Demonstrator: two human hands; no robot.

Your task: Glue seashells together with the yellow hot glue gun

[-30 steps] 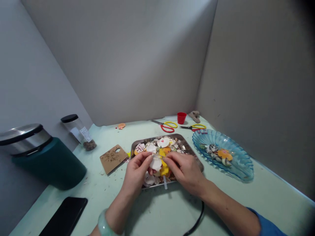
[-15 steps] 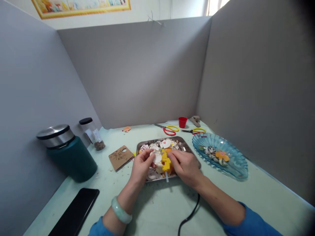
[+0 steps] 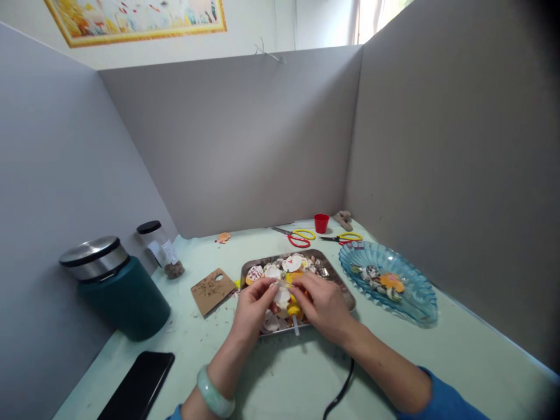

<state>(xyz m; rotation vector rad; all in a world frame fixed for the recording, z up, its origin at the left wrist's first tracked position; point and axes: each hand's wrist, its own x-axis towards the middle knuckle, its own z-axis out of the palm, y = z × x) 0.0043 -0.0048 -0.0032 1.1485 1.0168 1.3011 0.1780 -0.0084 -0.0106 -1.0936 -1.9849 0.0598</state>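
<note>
My left hand (image 3: 252, 312) pinches a white, flat, shell-like piece (image 3: 282, 296) between thumb and fingers, above a metal tray (image 3: 349, 296). My right hand (image 3: 326, 306) is closed, its fingertips at the right edge of that piece; whatever they grip is too small to make out. Just below the hands is a yellow glue gun (image 3: 294, 310) with a translucent glue stick poking out toward me, partly hidden by my right fingers. The tray is heaped with shells and white pieces, one bearing a red heart (image 3: 291, 262).
To the right stands a blue fluted dish (image 3: 417, 297) with shells and an orange flower shape. Scissors (image 3: 301, 238), black-bladed scissors (image 3: 343, 238) and a red cup (image 3: 321, 223) are behind. Leftward are a brown card (image 3: 210, 294), a jar (image 3: 168, 254), a teal bottle (image 3: 126, 297) and a phone (image 3: 137, 385).
My view has tilted up since the first frame, bringing a framed picture into sight. Half a second ago my right fingers were farther from the white piece; now they meet its edge.
</note>
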